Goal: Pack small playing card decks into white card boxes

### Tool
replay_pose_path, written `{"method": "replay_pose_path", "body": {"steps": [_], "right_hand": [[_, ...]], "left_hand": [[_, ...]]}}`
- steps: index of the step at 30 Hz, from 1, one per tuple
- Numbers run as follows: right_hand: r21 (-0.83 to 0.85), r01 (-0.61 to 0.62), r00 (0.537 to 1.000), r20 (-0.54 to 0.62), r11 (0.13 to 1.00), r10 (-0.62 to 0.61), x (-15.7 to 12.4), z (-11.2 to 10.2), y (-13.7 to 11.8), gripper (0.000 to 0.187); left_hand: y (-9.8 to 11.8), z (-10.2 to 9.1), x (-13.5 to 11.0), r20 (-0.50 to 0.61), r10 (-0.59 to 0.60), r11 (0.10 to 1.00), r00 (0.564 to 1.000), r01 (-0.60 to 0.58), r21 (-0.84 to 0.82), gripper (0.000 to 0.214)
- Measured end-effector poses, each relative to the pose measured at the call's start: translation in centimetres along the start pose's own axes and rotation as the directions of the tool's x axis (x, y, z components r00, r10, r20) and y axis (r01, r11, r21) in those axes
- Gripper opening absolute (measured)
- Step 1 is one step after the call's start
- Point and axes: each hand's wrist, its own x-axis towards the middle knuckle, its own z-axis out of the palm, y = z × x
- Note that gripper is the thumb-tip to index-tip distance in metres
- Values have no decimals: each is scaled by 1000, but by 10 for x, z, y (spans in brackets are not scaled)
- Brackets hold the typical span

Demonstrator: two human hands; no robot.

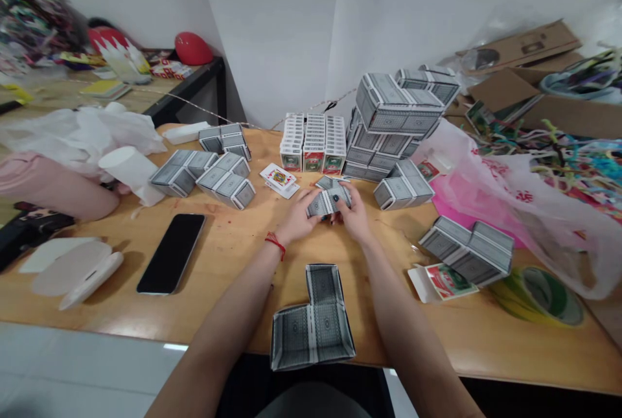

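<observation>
My left hand (301, 217) and my right hand (354, 216) are closed on grey patterned playing cards (323, 203) between them, above the middle of the table. Just behind the hands lie a few more cards (330, 181). To their left, face-up cards (279, 178) rest on the wood. Nearer to me, between my forearms, sits an open L-shaped piece (313, 334) made of folded cards. Rows of boxed card decks (313, 139) stand behind my hands. Whether the held cards are folded together or loose, I cannot make out.
Card blocks are stacked at the back right (401, 107); other blocks stand at left (226, 178) and right (469, 249). A phone (172, 253), white case (92, 275) and pink bottle (53, 181) lie left. At right are yellow tape (539, 295), an opened card box (444, 282) and plastic bags (525, 191).
</observation>
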Motion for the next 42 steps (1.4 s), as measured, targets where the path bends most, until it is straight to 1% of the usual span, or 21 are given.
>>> {"method": "replay_pose_path", "body": {"steps": [2,4,5,6,7,8,9,11,14,16,17,19,20,22,25,28,30,32,37,39,42], "right_hand": [[40,-12,1000,8,999,12,-1,3,-1,61],[104,-9,1000,2,995,9,0,5,0,63],[137,-12,1000,-3,990,13,0,6,0,63],[164,-19,1000,-4,986,20,0,7,1,64],[180,-31,1000,0,983,31,0,8,2,64],[184,-43,999,12,982,41,0,9,2,64],[177,-51,998,29,983,47,-1,10,3,64],[136,-46,998,59,990,38,-2,10,5,65],[7,38,997,72,999,-38,-2,9,9,68],[-137,154,987,71,979,-145,-1,6,11,68],[-220,224,974,74,949,-213,0,5,12,68],[-345,338,941,125,875,-314,2,2,14,66],[-381,376,927,155,845,-342,2,1,14,64],[-415,415,910,200,810,-363,2,1,15,62],[-454,437,900,207,776,-385,0,2,17,61],[-488,451,891,199,747,-408,-2,4,16,60],[-493,459,886,200,739,-417,-3,6,15,59],[-486,458,887,203,744,-414,-4,7,13,57],[-448,408,913,205,796,-352,-8,10,8,56],[-431,407,913,204,805,-353,-9,11,6,56],[-432,433,901,207,791,-381,-10,11,5,55]], "left_hand": [[2,-2,2,-16,21,999,1000,-22,-49,62],[4,-2,3,-83,9,993,997,-19,-121,60],[4,-1,4,-133,-24,986,991,1,-164,57],[3,1,5,-197,-83,976,977,39,-216,54],[2,3,6,-258,-156,960,953,84,-269,48],[1,6,7,-294,-219,941,931,121,-316,41],[-1,8,9,-310,-268,921,912,147,-361,32],[-5,11,10,-328,-355,875,875,188,-445,23],[-13,11,12,-332,-434,824,838,219,-523,18],[-17,8,13,-320,-444,810,837,223,-542,16],[-19,7,13,-313,-443,809,841,224,-544,16],[-22,4,14,-302,-440,811,846,230,-537,16],[-24,2,14,-301,-442,813,845,235,-533,17],[-25,1,15,-305,-446,812,841,237,-534,18],[-22,0,16,-319,-438,806,840,210,-553,29],[-16,-1,16,-285,-424,788,860,195,-584,40],[-12,-2,16,-237,-412,770,880,197,-607,41],[-9,-3,15,-212,-411,744,887,192,-640,40],[-9,-4,15,-195,-447,670,873,182,-720,32],[-9,-4,15,-189,-457,656,869,186,-731,31],[-10,-3,14,-189,-458,648,869,181,-740,33]]}}
